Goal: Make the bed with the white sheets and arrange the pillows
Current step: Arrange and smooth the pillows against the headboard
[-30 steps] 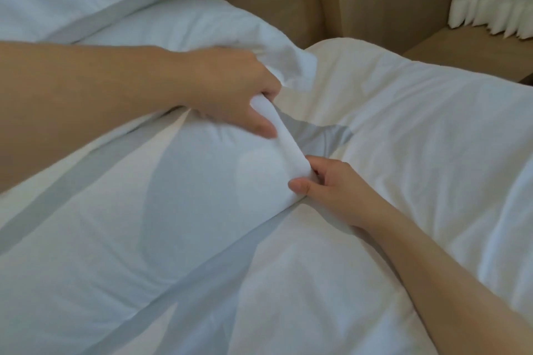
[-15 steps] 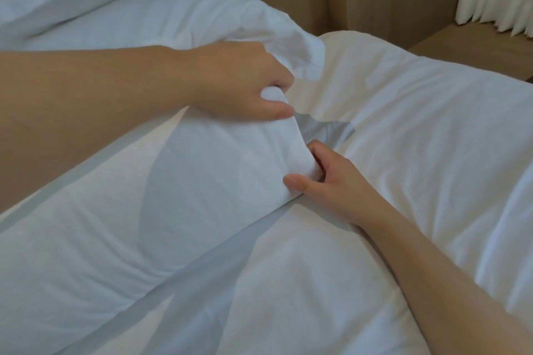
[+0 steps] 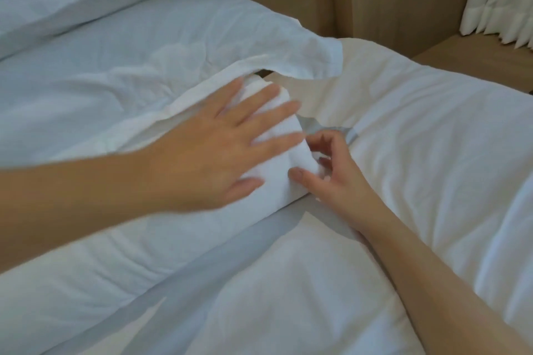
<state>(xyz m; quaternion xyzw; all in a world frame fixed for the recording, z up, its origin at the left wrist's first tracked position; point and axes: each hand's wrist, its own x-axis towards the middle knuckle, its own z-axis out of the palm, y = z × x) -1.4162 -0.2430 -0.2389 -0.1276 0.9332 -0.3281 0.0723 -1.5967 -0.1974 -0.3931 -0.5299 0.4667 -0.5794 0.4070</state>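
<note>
Let go of the pillowcase flap (image 3: pixel 311 57) with the left hand (image 3: pixel 219 150), now laid flat with fingers spread wide, pressing down the end of the pillow (image 3: pixel 144 239) at centre frame. Flap fallen loose toward upper centre. Pinching the pillow's corner with the right hand (image 3: pixel 337 179), thumb and curled fingers closed on the cloth as before. Suggests stuffing is finished; likely only tucking the flap and placing the pillow left.

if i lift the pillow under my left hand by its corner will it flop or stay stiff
Probably flops: the pillow bunches where the right hand pinches its corner. Likely light and squashy; its cover creases around the flat left hand. Unlikely to roll, lying slumped on the sheet.
</note>
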